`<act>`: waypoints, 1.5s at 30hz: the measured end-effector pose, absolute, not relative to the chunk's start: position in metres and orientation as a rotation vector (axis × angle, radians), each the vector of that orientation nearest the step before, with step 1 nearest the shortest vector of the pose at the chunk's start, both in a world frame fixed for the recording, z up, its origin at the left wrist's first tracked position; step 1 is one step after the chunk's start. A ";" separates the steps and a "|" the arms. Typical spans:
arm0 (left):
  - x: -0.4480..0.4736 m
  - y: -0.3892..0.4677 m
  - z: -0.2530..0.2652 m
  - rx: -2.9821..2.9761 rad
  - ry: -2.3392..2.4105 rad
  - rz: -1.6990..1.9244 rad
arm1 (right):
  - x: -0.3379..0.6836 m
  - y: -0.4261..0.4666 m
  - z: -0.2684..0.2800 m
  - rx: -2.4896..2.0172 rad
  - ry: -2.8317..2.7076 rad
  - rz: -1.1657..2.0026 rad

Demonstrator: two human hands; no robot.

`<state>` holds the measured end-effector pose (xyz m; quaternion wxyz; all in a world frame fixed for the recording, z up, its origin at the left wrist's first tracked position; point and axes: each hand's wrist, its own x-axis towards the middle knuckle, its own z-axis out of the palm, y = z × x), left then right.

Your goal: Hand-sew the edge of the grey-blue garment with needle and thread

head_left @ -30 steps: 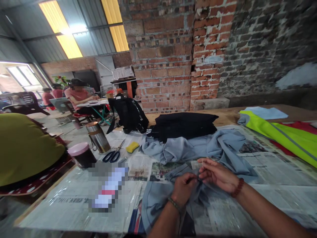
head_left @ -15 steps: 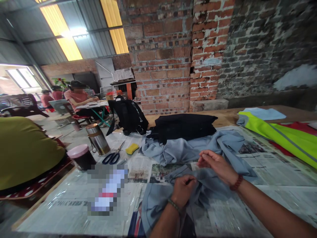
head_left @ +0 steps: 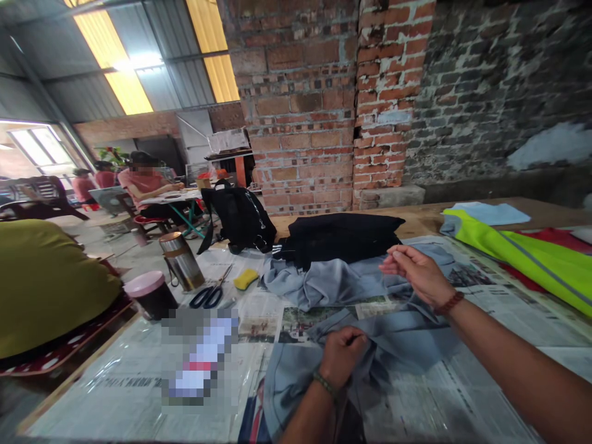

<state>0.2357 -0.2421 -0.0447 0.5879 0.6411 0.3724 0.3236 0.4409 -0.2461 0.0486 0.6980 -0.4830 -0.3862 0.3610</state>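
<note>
In the head view, my left hand (head_left: 343,354) is closed in a pinch on the grey garment (head_left: 296,370) lying on the newspaper. My right hand (head_left: 419,271) is lifted above and to the right of it, thumb and forefinger pressed together. Whatever sits between those fingertips, if anything, is too small to make out. Behind the hands lies another crumpled grey cloth (head_left: 326,280), with folded black clothing (head_left: 346,234) beyond it. Whether the two grey pieces join is hidden near my right forearm.
Newspaper under clear plastic covers the table (head_left: 115,394). On the left are scissors (head_left: 213,291), a yellow sponge (head_left: 246,279), a steel flask (head_left: 181,260), a pink-lidded jar (head_left: 147,293) and a blurred-out item (head_left: 203,357). A black backpack (head_left: 239,216) and a neon-yellow garment (head_left: 522,246) lie farther back.
My right hand has moved up and to the right, away from my left hand, its fingers still pinched. My left hand keeps its hold on the grey garment.
</note>
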 end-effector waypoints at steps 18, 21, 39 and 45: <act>0.235 -0.240 -0.053 1.513 0.856 0.731 | 0.465 -0.229 0.098 -1.059 -0.924 0.575; 0.235 -0.240 -0.053 1.530 0.838 0.737 | 0.466 -0.227 0.106 -1.075 -0.933 0.532; 0.234 -0.238 -0.052 1.592 0.888 0.733 | 0.481 -0.224 0.137 -1.010 -0.888 0.431; 0.233 -0.239 -0.051 1.597 0.885 0.723 | 0.488 -0.223 0.141 -0.996 -0.874 0.390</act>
